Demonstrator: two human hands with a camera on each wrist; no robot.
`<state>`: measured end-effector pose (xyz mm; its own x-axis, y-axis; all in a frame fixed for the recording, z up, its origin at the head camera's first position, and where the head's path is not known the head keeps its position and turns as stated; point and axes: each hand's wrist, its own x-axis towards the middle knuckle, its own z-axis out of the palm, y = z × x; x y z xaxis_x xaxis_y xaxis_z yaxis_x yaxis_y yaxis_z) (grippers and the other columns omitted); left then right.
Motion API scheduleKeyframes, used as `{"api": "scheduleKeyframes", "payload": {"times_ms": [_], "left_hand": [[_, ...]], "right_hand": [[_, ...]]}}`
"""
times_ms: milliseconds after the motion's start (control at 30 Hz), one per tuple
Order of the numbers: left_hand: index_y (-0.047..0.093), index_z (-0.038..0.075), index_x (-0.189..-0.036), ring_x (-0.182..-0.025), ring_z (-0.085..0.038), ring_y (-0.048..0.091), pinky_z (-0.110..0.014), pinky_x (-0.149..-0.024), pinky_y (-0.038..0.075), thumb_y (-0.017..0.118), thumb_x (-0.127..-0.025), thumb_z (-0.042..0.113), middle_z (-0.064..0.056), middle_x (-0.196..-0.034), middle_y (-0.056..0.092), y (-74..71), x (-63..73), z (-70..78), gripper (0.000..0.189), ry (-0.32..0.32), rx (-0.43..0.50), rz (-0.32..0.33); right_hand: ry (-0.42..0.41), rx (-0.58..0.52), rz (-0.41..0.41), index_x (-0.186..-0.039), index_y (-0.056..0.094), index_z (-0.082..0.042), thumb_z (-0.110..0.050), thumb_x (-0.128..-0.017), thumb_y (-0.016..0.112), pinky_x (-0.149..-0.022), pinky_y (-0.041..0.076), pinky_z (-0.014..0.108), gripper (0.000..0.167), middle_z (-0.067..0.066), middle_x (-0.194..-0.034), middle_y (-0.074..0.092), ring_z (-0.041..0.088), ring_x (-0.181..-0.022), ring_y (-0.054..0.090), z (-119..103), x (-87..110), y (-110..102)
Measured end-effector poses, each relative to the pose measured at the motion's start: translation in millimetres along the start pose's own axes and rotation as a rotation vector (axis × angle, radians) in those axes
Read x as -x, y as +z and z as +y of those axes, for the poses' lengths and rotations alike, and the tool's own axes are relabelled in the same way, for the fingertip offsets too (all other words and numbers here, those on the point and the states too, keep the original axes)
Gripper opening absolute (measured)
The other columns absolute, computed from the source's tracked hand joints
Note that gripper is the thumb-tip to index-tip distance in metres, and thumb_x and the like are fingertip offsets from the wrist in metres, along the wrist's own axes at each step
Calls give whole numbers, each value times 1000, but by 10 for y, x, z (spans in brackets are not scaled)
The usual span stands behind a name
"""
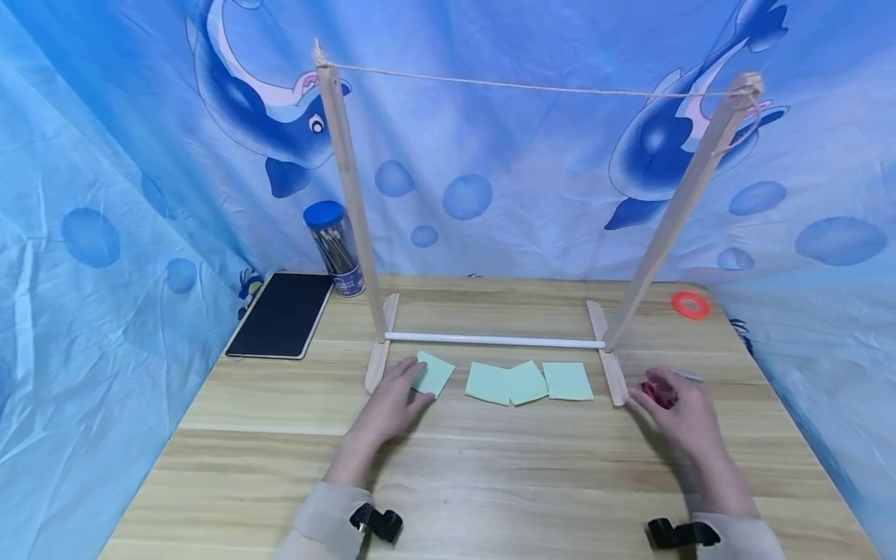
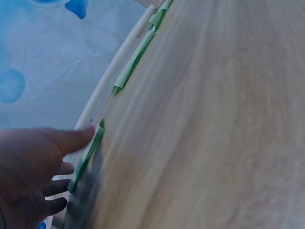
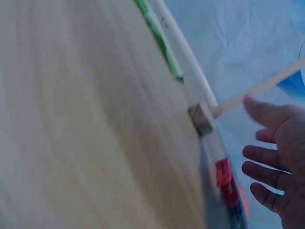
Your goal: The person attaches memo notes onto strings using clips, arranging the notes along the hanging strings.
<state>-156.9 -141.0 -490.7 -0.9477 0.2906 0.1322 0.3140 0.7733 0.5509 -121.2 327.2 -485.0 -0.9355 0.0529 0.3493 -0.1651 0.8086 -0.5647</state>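
My left hand (image 1: 393, 400) is at the leftmost pale green sticky note (image 1: 435, 375), its fingers over the note's left edge and thumb by its lower corner. In the left wrist view the thumb and fingers of the left hand (image 2: 35, 169) are spread apart beside the green note (image 2: 88, 157). Further right lie several more green notes (image 1: 568, 381) in a row, two of them overlapping. My right hand (image 1: 682, 412) hovers around small red clips (image 1: 658, 394). In the right wrist view its fingers stand apart, beside the red clips (image 3: 227, 181).
Behind the notes stands a wooden frame with two posts (image 1: 350, 179), a string (image 1: 518, 83) across the top and a white rod (image 1: 490, 339) low down. A black tablet (image 1: 280, 315), a blue-lidded jar (image 1: 334, 249) and a red ring (image 1: 690, 305) sit towards the back.
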Motion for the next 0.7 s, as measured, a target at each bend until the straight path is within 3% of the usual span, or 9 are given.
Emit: {"api": "scheduleKeyframes", "payload": {"times_ms": [167,300,467,633,700], "left_hand": [[60,-1,-136,-134,-39,50,-51,-114,39,76,-92,20,-23,-142,54,19,8,-7,51,-5,-26,-4],[62,-1,-132,-126,-37,56,-49,-110,44,77,-90,16,-21,-132,60,10,6,1,47,-9,-13,20],[64,1,-130,-117,-33,59,-47,-105,49,80,-88,17,-17,-123,63,-3,32,-22,47,17,-44,36],[61,5,-137,-128,-34,54,-50,-107,44,77,-87,15,-17,-137,58,-34,78,-62,54,62,-94,3],[59,4,-138,-132,-35,52,-51,-110,42,74,-87,11,-17,-141,57,-46,88,-71,54,74,-86,-17]], "right_hand": [[21,67,-78,-120,67,2,-24,-86,83,-79,54,53,45,26,-111,66,41,-99,62,117,38,-9],[44,50,-132,-125,65,0,-14,-87,82,-88,48,67,44,29,-121,62,47,-110,57,176,38,-24],[68,64,-179,-130,62,1,-14,-85,83,-89,48,67,52,29,-119,62,47,-109,58,209,36,-55],[113,124,-191,-123,63,8,-33,-82,86,-84,51,63,63,30,-114,62,45,-103,59,243,64,-81],[118,141,-196,-117,66,9,-38,-82,85,-78,53,56,62,29,-110,63,41,-96,60,260,70,-91]]}}
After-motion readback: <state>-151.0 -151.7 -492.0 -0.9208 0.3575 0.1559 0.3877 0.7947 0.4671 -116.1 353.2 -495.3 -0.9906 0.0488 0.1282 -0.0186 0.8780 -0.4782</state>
